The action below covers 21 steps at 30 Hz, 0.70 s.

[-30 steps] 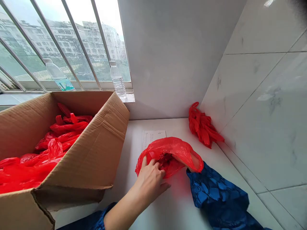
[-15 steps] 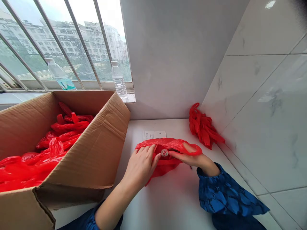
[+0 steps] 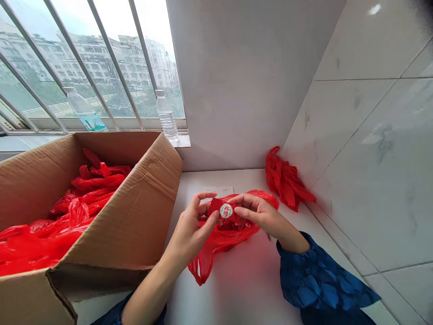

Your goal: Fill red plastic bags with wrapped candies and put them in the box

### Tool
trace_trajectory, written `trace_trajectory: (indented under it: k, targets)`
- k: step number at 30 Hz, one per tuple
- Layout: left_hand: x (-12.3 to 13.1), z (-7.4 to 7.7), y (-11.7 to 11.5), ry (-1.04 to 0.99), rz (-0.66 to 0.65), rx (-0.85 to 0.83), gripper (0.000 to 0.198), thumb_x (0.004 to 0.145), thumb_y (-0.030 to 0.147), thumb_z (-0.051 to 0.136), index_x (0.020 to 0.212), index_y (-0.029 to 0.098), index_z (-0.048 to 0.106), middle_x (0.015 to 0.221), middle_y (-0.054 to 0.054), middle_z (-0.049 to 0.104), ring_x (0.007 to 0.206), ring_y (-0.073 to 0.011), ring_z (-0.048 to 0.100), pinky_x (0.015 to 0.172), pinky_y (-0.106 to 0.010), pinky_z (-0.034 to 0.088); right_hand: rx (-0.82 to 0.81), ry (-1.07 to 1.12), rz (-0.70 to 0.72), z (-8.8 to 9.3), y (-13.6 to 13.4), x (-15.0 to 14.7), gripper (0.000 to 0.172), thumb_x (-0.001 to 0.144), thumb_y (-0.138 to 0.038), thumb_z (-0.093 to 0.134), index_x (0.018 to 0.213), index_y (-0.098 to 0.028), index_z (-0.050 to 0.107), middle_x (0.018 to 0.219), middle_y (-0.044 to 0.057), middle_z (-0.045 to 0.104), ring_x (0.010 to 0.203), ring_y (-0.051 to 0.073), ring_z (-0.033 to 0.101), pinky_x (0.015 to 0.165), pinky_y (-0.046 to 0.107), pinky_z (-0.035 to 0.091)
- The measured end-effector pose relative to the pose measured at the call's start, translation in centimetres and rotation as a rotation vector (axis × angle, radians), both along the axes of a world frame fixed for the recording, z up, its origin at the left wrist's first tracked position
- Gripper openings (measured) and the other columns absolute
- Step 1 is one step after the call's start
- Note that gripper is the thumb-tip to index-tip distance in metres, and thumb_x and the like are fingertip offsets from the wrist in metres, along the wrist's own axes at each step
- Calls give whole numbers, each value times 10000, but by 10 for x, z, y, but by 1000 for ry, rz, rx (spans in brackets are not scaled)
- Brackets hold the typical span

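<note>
A small red packet (image 3: 226,211) with a round white label and red characters is pinched between my two hands, over the open mouth of a red plastic bag (image 3: 223,241). My left hand (image 3: 192,228) grips the packet's left end between thumb and fingers. At its right end, the fingers of my right hand (image 3: 262,214) are closed on it. Below the packet the bag lies on the white tabletop (image 3: 237,289), one handle loop hanging toward me. Several dark red shiny items show in the bag; their kind is unclear.
A cardboard box (image 3: 135,216) full of red plastic bags (image 3: 77,216) stands at left. More red bags (image 3: 287,180) lie bunched by the tiled wall. A white card (image 3: 219,190) is behind my hands. Two bottles, one clear (image 3: 167,117), one blue-labelled (image 3: 86,110), stand on the windowsill.
My hands have come up out of the bag's mouth with the small red packet between them. The bag's near side has sagged down toward me, and its handle loop now shows.
</note>
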<state>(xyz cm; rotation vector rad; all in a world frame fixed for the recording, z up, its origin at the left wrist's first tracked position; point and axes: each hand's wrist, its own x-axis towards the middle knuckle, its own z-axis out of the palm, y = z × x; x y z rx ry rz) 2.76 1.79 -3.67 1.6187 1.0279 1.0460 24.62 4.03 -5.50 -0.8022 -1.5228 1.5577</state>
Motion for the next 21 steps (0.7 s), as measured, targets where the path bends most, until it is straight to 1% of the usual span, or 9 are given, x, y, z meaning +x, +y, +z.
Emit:
trace_trajectory:
  k: [3,5,9,13,17,21]
  targets:
    - [2,4,-3,-84,-89,-97,475,968,359,632,1386,263,429,1103,-75,770,957,-231,761,832,-363,619,19,42,-102,0,1,-1,285,927,-448,677,1109,-232,720,999,29,714,833,151,673,757,278,576]
    - [3,6,-5,-96,-112,-117,522,963,375,641,1419,260,414,1156,-101,761,998,-258,761,858,-393,624,35,53,-126,-3,2,-2,282,921,-452,684,1100,-238,723,972,24,714,823,157,673,745,278,574]
    - [3,7,-7,-58,-104,-75,510,967,382,638,1418,264,429,1159,-96,762,1011,-255,758,878,-397,625,37,31,-138,-3,3,-3,269,931,-473,664,1007,-220,719,875,7,696,720,140,647,728,282,568]
    - [3,7,-7,-18,-92,-39,495,978,374,622,1421,265,431,1147,-83,765,1000,-239,757,887,-386,623,38,49,-135,0,2,-4,269,927,-479,669,954,-216,715,812,-6,674,724,139,638,724,272,558]
    - [3,6,-6,-8,-98,-28,480,985,368,607,1422,265,434,1163,-81,761,1007,-236,757,886,-375,623,28,50,-133,0,2,-4,265,925,-472,679,961,-212,718,822,-2,678,728,137,630,723,267,544]
    - [3,6,-7,-25,-113,-23,438,1011,337,559,1427,278,435,1207,-72,748,1018,-215,752,888,-345,618,30,51,-129,-2,2,-2,243,936,-451,673,965,-214,717,840,-1,688,732,133,623,712,256,528]
